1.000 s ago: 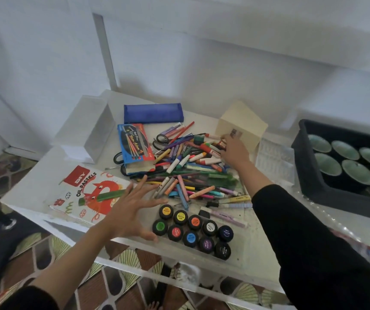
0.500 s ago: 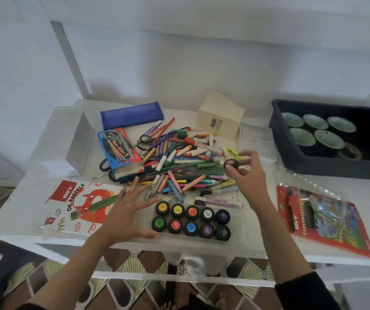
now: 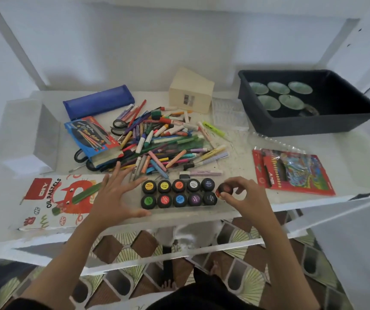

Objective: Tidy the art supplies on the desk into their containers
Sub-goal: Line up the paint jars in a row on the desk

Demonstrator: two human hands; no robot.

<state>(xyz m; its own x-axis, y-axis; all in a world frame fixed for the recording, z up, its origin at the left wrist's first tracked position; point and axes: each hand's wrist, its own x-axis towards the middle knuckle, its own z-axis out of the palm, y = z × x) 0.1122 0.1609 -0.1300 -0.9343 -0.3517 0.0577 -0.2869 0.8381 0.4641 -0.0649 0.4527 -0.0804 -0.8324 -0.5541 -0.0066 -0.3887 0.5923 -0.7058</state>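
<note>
My right hand [image 3: 241, 195] pinches a small dark paint pot [image 3: 224, 189] just right of the clear tray of paint pots [image 3: 178, 193], at the end of its upper row. The tray holds two rows of black pots with coloured lids. Fingers spread, my left hand [image 3: 114, 198] lies flat on the desk against the tray's left end and holds nothing. Behind the tray lies a heap of markers, pens and crayons [image 3: 164, 142] with scissors [image 3: 119, 127].
An oil pastels box [image 3: 45, 198] lies at the front left, a blue pencil box [image 3: 91, 137] and blue pouch [image 3: 99, 104] behind it. A beige box [image 3: 190, 95] stands at the back. A black bin [image 3: 309, 121] with green cups and a red pencil pack [image 3: 291, 173] sit right.
My right hand drew back from the pile with the small dark pot and came down to the right end of the paint tray. My left hand stayed beside the tray.
</note>
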